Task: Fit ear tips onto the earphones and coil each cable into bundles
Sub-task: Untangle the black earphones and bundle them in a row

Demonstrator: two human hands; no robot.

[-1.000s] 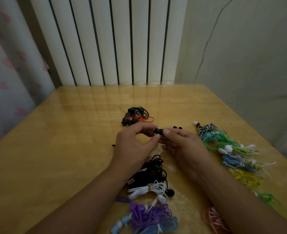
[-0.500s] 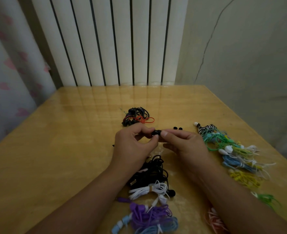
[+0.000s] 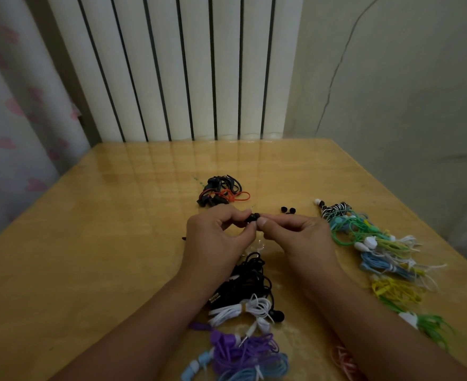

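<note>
While both hands meet above the middle of the table (image 3: pixel 95 243), the black earbud (image 3: pixel 254 217) sits pinched between them, and that small gap is what the next move depends on. My left hand (image 3: pixel 216 237) curls its thumb and forefinger round the earbud body from the left; my right hand (image 3: pixel 295 237) closes in from the right, its thumb and forefinger pinching at the bud's right end, where I judge the ear tip is being seated. The piece is too small and dark to say whether the tip is already fully on the nozzle. The earbud's long axis runs roughly left to right, along the line joining my two sets of fingertips, so the push has to go straight along that axis, right hand toward left. Its cable seems to drop toward the loose black cable heap (image 3: pixel 243 281) lying near me under my wrists. Two spare black ear tips (image 3: pixel 288 209) lie on the table just beyond my right fingers, nearer the right hand than the left. A coiled black and orange bundle (image 3: pixel 221 194) rests farther off, behind my left hand; a row of coloured bundles (image 3: pixel 375 243) runs down the right side.
</note>
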